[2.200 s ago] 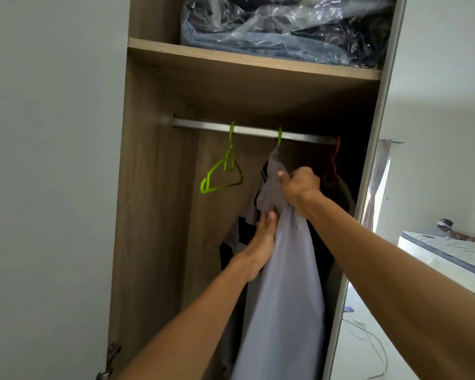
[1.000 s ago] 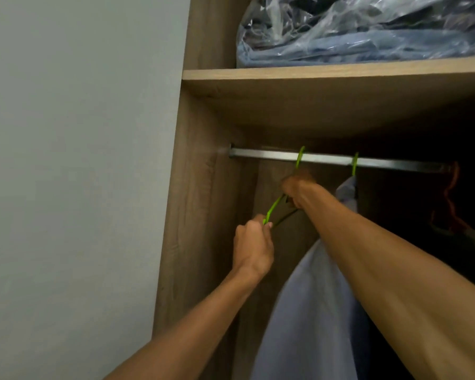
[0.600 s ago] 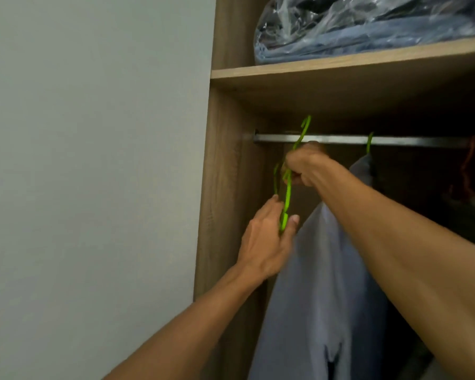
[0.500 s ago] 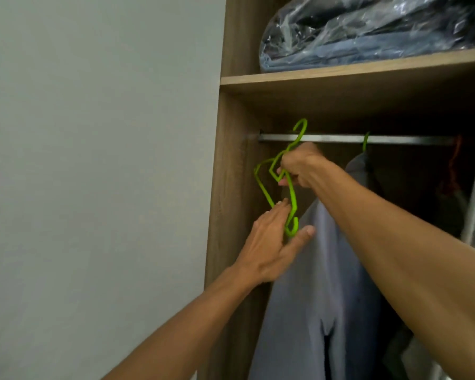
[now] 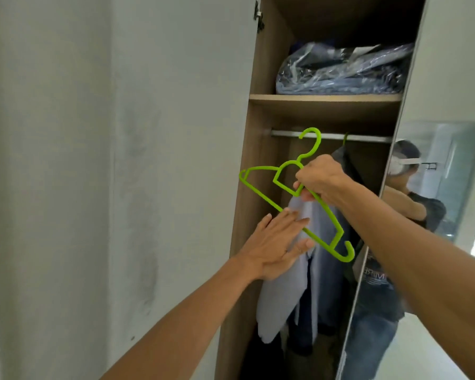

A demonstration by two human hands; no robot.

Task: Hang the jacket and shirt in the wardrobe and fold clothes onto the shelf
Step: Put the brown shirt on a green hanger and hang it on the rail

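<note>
My right hand point(image 5: 320, 181) grips an empty bright green plastic hanger point(image 5: 261, 192) near its neck, holding it tilted in front of the open wardrobe, off the metal rail point(image 5: 365, 137). My left hand point(image 5: 274, 246) is flat with straight fingers, just below the hanger's lower bar and against the pale blue shirt point(image 5: 279, 294). The shirt hangs from a second green hanger on the rail; its top is hidden behind my right hand. Darker clothes hang behind it.
A wooden shelf point(image 5: 324, 97) above the rail carries clothes in a clear plastic bag point(image 5: 340, 69). The white wardrobe door point(image 5: 154, 160) stands open at left. A mirrored door point(image 5: 433, 215) at right reflects a person.
My right hand has lifted the green hanger off the rail and pulled it out toward me. My left hand let go of its lower end and now lies flat against the shirt.
</note>
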